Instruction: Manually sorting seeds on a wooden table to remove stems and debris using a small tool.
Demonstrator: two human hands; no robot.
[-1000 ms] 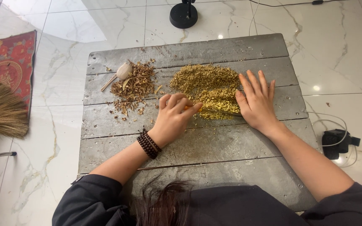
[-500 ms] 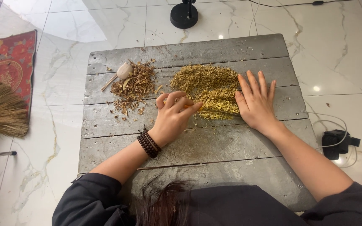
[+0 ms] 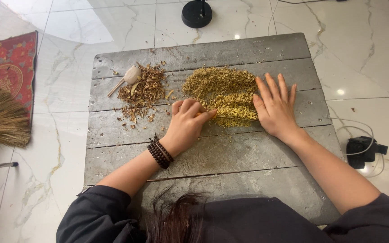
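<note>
Yellow-green chopped herb pile [image 3: 221, 92] sits mid-tabletop [image 3: 203, 153]; left hand [image 3: 186, 123] curls its fingers around a thin blade [image 3: 230, 118], right hand [image 3: 275, 105] lies flat and open beside the pile. Risk: the blade edge lies close to the right fingers [image 3: 271, 87], so a slip could nick them or scatter bits toward the brown husk heap [image 3: 142, 90].

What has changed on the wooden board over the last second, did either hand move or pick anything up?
Hardly anything. The left hand stays curled at the near edge of the yellow-green chopped pile, fingers shifting only slightly, with something yellowish under its fingertips. The right hand still lies flat and open against the pile's right side. Nothing was picked up or let go. The brown scraps, pale root piece and grey plank board are unchanged.
</note>
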